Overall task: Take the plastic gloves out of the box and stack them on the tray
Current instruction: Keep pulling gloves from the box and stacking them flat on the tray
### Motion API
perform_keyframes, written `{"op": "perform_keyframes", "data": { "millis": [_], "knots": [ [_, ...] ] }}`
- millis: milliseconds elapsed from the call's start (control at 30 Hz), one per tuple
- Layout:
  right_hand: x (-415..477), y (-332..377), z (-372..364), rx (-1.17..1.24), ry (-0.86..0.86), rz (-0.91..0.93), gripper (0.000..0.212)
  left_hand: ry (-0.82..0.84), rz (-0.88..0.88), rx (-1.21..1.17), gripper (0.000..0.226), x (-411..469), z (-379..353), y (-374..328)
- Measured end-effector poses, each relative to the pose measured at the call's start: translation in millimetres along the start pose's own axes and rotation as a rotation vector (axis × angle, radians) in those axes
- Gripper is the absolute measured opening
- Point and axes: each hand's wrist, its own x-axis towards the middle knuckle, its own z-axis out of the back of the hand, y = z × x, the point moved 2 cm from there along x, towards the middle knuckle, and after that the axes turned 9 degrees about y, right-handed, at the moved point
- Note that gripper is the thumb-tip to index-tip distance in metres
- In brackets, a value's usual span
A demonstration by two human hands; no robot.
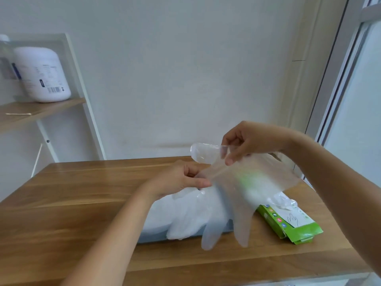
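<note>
White plastic tub [42, 74], printed label and barcode, stands on a wooden shelf [51, 107] at far left; a cotton swab [18, 114] lies on the same board.

Wooden table [72, 203], plank grain, carries everything else.

Left hand [181, 178]: fingers curled, thumb and forefinger pinching one edge of the held glove [247, 186].

Blue-grey tray [152, 239], on the table below the left hand, mostly covered by a stack of gloves [185, 219], translucent white, lying flat, fingers towards the near edge.

Held glove: clear plastic, spread in the air between both hands above the tray's right end, two of its fingers hanging down past the tray's front edge. One rounded finger of it sticks out leftward beside the right hand.

Right hand [247, 141]: raised higher than the left, fingertips pinching the glove's upper part.

Green glove box [288, 221], lying flat on the table just right of the tray, a crumpled clear glove [282, 200] protruding from its opening.

Pale window frame [338, 79] at far right.
</note>
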Motion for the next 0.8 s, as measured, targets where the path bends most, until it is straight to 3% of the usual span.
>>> {"op": "perform_keyframes", "data": {
  "millis": [67,167,367,500,567,800],
  "knots": [
    [18.0,-7.5,-1.9,-0.105,-0.065,-0.049,0.011,-0.118,0.084,0.123,0.012,-0.8,16.1,10.7],
    [44.8,-13.3,-4.4,-0.237,-0.312,-0.053,0.014,-0.331,0.107,0.277,0.004,1.8,45.6,22.3],
    [59.5,-10.5,-20.8,-0.213,-0.737,0.188,0.007,-0.727,-0.017,0.501,0.008,-14.0,82.3,18.2],
    [52.4,-16.9,-60.8,-0.3,-0.822,0.33,0.003,-0.749,-0.206,0.789,0.011,-31.7,75.1,35.5],
    [52.8,-28.6,-85.4,-0.339,-0.814,0.348,0.002,-0.725,-0.219,0.921,0.006,-38.0,68.4,53.6],
    [68.2,-70.5,-159.8,-0.301,-0.582,0.255,0.007,-0.496,-0.002,1.024,0.028,-46.4,30.3,116.2]
  ]
}}
